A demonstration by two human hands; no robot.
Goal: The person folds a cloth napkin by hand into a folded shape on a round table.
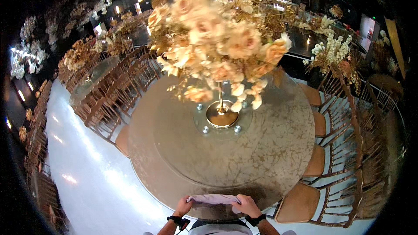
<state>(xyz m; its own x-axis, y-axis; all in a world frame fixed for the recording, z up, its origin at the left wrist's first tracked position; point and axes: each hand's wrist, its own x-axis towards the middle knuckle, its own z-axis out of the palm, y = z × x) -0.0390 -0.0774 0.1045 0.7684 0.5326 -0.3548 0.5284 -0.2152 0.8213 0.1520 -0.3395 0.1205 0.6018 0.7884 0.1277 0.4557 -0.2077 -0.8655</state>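
A pale pinkish cloth (214, 199) is stretched between both hands over the near edge of a round table (143, 173). My left hand (183, 206) grips its left end, and my right hand (245, 205) holds the right end, where a small part of the cloth hangs down. Each wrist wears a black strap. Beyond the hands lies a large round turntable (209, 166) on the tabletop. At its middle stands a gold-coloured metal stand (222, 117) bearing a big arrangement of peach and cream flowers (209, 36).
Brown chairs with padded seats (297, 202) line the right side of the table. More chairs (114, 98) surround another round table (94, 75) at the upper left. Glossy pale floor (107, 182) shows at left. Further flower arrangements (331, 52) stand beyond.
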